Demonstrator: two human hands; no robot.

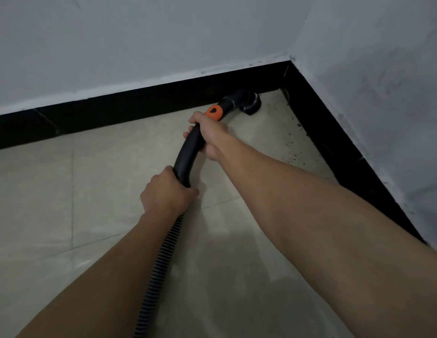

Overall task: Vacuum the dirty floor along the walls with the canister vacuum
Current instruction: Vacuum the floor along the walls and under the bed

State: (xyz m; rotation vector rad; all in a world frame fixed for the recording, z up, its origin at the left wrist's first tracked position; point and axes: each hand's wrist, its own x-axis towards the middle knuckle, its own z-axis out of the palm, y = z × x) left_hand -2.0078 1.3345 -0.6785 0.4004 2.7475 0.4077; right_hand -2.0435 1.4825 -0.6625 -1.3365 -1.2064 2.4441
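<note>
A black curved vacuum handle with an orange collar leads to a black nozzle that sits on the floor in the room's corner, against the far baseboard. My right hand grips the upper end of the handle just below the orange collar. My left hand grips the lower end, where the ribbed hose begins and runs down out of view. Dark specks of dirt lie on the beige tiles along the right wall. The canister is not in view.
A black baseboard runs along the far wall, and another baseboard runs along the right wall; they meet at the corner. Grey-white walls rise above. Beige tiled floor spreads to the left and toward me.
</note>
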